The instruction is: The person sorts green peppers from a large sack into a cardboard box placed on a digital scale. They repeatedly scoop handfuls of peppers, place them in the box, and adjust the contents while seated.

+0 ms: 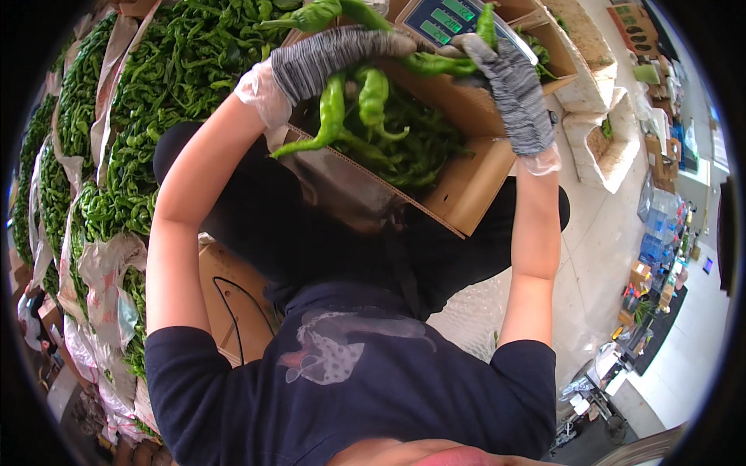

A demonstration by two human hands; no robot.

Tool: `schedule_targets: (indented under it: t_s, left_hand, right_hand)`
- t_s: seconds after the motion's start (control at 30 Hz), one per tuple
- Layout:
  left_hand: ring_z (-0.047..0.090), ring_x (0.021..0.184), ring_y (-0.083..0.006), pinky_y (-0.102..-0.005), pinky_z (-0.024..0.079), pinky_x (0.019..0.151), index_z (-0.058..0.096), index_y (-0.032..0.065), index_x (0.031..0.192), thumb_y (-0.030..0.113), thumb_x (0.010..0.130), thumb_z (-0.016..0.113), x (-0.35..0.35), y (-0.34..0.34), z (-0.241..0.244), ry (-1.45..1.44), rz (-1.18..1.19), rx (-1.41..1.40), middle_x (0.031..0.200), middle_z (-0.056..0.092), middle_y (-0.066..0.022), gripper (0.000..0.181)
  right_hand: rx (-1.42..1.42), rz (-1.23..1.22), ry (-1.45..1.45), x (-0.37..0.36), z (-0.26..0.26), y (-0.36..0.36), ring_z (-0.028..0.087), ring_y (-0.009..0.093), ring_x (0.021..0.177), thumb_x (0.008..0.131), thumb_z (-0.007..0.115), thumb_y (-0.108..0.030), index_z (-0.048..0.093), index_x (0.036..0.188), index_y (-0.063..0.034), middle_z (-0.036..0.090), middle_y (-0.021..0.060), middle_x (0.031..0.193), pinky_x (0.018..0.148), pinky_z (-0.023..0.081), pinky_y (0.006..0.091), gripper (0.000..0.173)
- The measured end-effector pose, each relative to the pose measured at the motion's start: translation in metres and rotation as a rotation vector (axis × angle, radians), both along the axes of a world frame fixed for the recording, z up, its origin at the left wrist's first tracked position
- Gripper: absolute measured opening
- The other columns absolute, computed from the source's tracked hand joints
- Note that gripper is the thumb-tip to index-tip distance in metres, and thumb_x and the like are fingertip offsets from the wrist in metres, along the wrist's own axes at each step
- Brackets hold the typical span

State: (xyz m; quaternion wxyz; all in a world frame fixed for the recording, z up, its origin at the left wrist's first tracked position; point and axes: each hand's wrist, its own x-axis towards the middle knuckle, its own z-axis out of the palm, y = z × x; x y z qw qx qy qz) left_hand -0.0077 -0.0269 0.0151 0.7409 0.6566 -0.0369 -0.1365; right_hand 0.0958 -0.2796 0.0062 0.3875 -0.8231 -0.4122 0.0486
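Both hands wear grey knitted gloves over thin clear plastic ones. My left hand point(344, 52) is closed around several long green peppers point(332, 110); some hang below it and others stick out above. My right hand point(501, 73) also grips green peppers, one pointing up point(486, 26) and one lying sideways towards my left hand point(440, 64). Beneath both hands stands an open cardboard box point(475, 192) with many green peppers point(408, 151) inside. Just beyond the hands is a digital scale's display panel point(440, 20) with lit green readouts. The fingertips are partly hidden by peppers.
Large heaps of green peppers point(175, 76) among plastic sacks point(111, 268) fill the left side. White foam boxes point(606, 140) stand at the right, beside another cardboard box point(559, 46). A cable point(233, 314) crosses cardboard near my left elbow. Bottles and cartons line the far right.
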Motion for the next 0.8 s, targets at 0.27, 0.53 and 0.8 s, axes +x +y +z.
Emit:
schedule_targets:
  t_s: [0.27,0.53,0.8]
  left_hand:
    - [0.064,0.089,-0.0147,-0.0275,0.052,0.080,0.065,0.0072,0.106,0.023,0.084,0.067,0.000,-0.008,0.021,-0.015,-0.001,-0.258,0.096,0.068,-0.0042,0.027]
    - [0.065,0.084,-0.0157,-0.0255,0.054,0.074,0.062,0.0023,0.110,0.018,0.089,0.060,0.001,-0.026,0.023,0.083,0.107,-0.241,0.096,0.068,-0.0079,0.026]
    - [0.065,0.079,-0.0280,-0.0379,0.057,0.073,0.060,0.0019,0.104,0.021,0.091,0.059,0.026,-0.018,-0.011,0.665,0.008,-0.649,0.090,0.065,-0.0158,0.023]
  right_hand:
    - [0.039,-0.195,0.793,-0.041,0.030,-0.016,0.068,0.015,0.082,0.091,0.059,-0.036,0.056,0.120,-0.0043,0.067,0.0085,0.099,0.057,0.057,0.0237,0.043]
    - [0.304,-0.104,1.037,-0.055,0.040,-0.033,0.069,0.023,0.082,0.096,0.049,-0.034,0.050,0.125,0.0003,0.066,0.0124,0.104,0.056,0.058,0.0272,0.045]
    - [0.309,-0.170,1.189,-0.062,0.026,-0.050,0.069,0.027,0.083,0.095,0.048,-0.036,0.054,0.117,0.0045,0.067,0.0184,0.099,0.059,0.058,0.0308,0.046]
